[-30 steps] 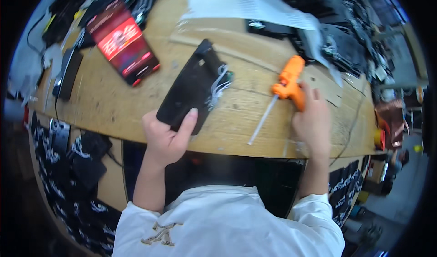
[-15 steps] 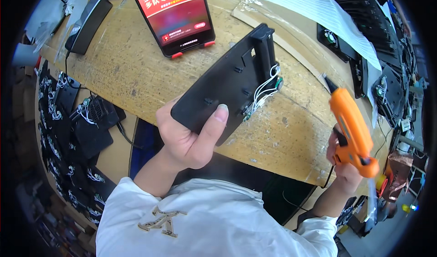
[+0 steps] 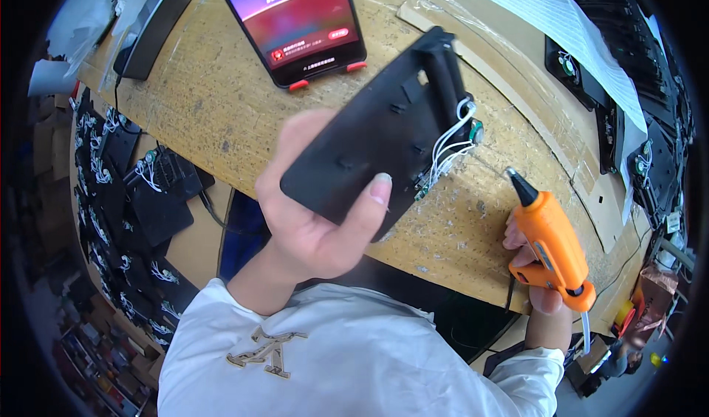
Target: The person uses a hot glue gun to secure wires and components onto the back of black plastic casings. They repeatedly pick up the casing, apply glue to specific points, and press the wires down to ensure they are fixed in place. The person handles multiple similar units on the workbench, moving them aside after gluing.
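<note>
My left hand (image 3: 314,210) grips a flat black plastic housing (image 3: 362,151) by its near left corner, thumb across its inner face. Small posts stand on that face, and a raised bar runs along its far right end. White wires (image 3: 443,155) and a small green circuit board (image 3: 477,131) hang at the housing's right edge. Off to the right, my right hand (image 3: 526,248) is wrapped round the handle of an orange hot glue gun (image 3: 550,243). Its black nozzle points up and left toward the wires, apart from them. A clear glue stick sticks out of its rear.
A phone (image 3: 303,29) with a lit screen leans on a red-footed stand on the worn wooden table (image 3: 214,99). Cardboard (image 3: 509,92) lies on the far right. Black housings with wires crowd the left side (image 3: 159,195) and the right (image 3: 591,77). A black device (image 3: 153,33) stands far left.
The glue gun has swung left and its nozzle is nearer the housing's wires. The housing stays in my left hand, slightly shifted in view. The phone's screen picture has changed.
</note>
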{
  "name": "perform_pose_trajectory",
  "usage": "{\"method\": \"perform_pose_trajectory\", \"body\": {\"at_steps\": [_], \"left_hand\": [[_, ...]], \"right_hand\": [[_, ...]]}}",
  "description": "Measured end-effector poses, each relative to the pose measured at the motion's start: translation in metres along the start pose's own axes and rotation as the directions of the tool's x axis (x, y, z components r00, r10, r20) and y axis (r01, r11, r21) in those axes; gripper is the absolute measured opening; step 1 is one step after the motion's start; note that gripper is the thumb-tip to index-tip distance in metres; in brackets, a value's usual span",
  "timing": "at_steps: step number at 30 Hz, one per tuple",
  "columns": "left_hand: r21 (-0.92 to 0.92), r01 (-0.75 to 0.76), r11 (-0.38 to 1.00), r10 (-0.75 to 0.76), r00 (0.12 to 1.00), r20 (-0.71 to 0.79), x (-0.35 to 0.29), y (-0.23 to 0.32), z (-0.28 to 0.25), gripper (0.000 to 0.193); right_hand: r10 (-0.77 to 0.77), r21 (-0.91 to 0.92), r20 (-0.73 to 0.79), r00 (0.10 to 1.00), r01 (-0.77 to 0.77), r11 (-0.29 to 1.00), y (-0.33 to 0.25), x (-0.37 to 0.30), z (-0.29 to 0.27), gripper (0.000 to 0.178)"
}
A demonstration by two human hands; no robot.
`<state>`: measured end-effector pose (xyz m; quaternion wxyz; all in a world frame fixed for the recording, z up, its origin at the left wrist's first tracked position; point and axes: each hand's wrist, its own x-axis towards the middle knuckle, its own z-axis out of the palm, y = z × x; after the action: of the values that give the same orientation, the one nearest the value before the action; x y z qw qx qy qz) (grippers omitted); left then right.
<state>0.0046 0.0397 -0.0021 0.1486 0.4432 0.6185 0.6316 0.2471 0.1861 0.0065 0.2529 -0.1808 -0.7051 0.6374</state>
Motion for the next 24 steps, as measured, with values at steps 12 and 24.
{"method": "perform_pose_trajectory", "body": {"at_steps": [12, 24], "left_hand": [[0.04, -0.081, 0.996, 0.083, 0.995, -0.049, 0.019, -0.005, 0.0, 0.026], [0.35, -0.347, 0.87, 0.36, 0.933, 0.03, 0.005, -0.011, 0.004, 0.024]], "right_hand": [[-0.093, -0.106, 0.181, 0.979, 0.114, 0.988, 0.007, 0.002, -0.012, 0.068], [-0.056, -0.561, 0.33, 0.942, 0.244, 0.791, -0.017, 0.026, 0.018, 0.073]]}}
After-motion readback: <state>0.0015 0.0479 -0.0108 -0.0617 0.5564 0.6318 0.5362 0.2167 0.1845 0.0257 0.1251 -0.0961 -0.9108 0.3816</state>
